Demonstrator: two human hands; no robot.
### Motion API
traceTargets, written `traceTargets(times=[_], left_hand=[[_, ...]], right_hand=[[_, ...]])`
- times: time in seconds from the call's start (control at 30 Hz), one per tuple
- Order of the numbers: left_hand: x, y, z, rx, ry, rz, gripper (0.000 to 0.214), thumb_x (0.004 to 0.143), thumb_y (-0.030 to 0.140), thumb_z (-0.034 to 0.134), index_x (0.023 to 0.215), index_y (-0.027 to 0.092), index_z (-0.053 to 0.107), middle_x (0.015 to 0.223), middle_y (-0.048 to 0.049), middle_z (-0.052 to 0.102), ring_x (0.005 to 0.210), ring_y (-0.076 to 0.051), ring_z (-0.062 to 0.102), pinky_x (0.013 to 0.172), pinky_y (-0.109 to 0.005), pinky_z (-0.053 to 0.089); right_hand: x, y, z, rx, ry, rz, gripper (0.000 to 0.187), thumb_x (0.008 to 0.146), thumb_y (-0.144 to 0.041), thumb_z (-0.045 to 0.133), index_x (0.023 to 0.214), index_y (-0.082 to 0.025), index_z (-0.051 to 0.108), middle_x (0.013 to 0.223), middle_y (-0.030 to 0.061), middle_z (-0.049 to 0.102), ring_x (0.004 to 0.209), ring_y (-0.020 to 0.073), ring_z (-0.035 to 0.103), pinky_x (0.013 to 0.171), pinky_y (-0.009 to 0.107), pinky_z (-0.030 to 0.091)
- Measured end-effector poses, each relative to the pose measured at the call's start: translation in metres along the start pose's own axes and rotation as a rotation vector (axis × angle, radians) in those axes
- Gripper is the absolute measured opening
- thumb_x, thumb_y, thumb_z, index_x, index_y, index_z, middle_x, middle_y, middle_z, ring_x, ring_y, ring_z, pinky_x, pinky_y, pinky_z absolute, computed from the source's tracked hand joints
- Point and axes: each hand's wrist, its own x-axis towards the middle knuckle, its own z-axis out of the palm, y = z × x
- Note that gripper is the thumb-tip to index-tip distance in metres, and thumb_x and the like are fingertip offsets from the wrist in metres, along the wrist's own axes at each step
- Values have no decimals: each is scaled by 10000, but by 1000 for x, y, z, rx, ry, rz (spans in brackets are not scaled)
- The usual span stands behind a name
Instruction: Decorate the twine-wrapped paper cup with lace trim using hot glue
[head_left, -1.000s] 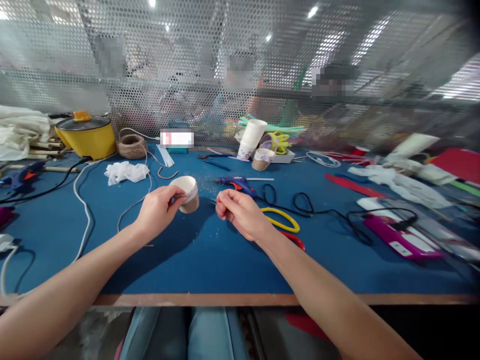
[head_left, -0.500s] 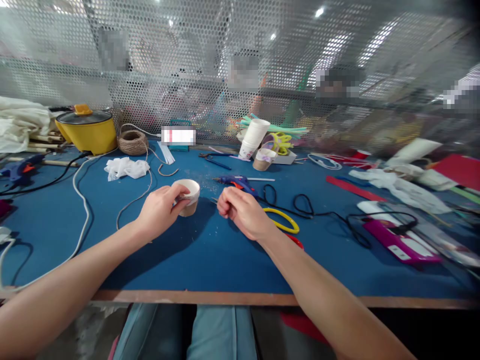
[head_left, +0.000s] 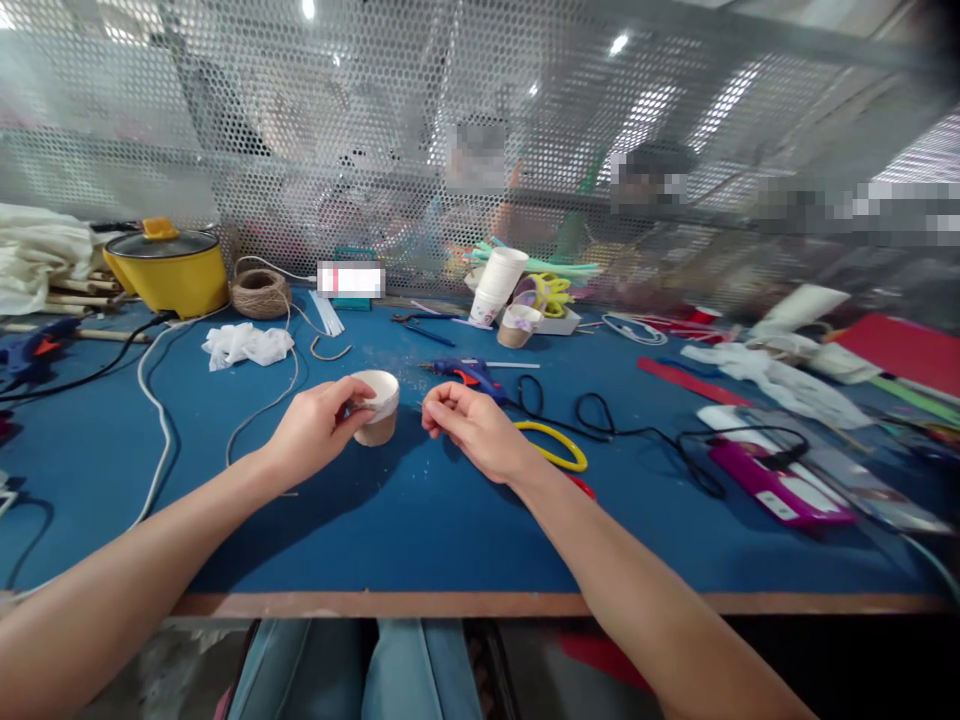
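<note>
My left hand (head_left: 311,430) is closed on the rim of a small paper cup (head_left: 377,428), white on top with a brown band around its lower part. Thumb and fingers pinch its left side, and the cup stands upright with its mouth up. To its right, my right hand (head_left: 476,430) has curled fingers pressed together; anything in them is too small to make out. A blue hot glue gun (head_left: 480,378) lies just behind that hand. Beside the right wrist shows a yellow loop (head_left: 574,459), like a scissor handle, with a bit of red below it; the rest is hidden.
At the back stand a stack of paper cups (head_left: 496,285) and a decorated cup (head_left: 517,325). A twine roll (head_left: 260,295), yellow pot (head_left: 176,275) and white gauze (head_left: 247,345) are left. Black cord (head_left: 652,430) runs right toward a purple box (head_left: 780,485). Perforated metal closes the back.
The view has shifted slightly. My right hand has come a little closer to the cup, its fingers loosening slightly. My left hand keeps its hold on the cup.
</note>
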Motion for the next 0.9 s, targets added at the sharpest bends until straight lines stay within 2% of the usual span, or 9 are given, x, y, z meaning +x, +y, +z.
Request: traceTargets(times=[0.2,0.37,0.6,0.9], left_hand=[[0,0,1,-84,-6,-39,113,785,261,552,850,187,606,707,-21,678,537,-128,535,542,-236,419],[1,1,0,-137,-16,-55,124,784,269,564,853,174,603,690,-15,662,531,-118,516,531,-232,409],[3,-2,-4,-389,-70,-160,162,766,302,614,851,165,607,722,-5,638,576,-111,490,567,-241,388],[5,-6,-2,-499,-145,-214,214,738,334,650,845,152,613,719,-3,622,610,-117,514,591,-248,399]], right_hand=[[2,3,-1,-9,7,-1,206,684,-272,703,808,-180,566,718,-19,549,628,104,516,644,289,425],[0,-1,-2,-5,10,-6,183,731,-317,657,794,-172,564,680,-22,537,600,99,493,578,268,384],[0,-4,-1,39,7,12,231,749,-371,636,708,-169,532,543,-48,517,490,78,422,499,254,297],[1,-3,-1,174,-5,32,289,716,-369,608,586,-188,424,484,-58,471,476,72,416,479,238,273]])
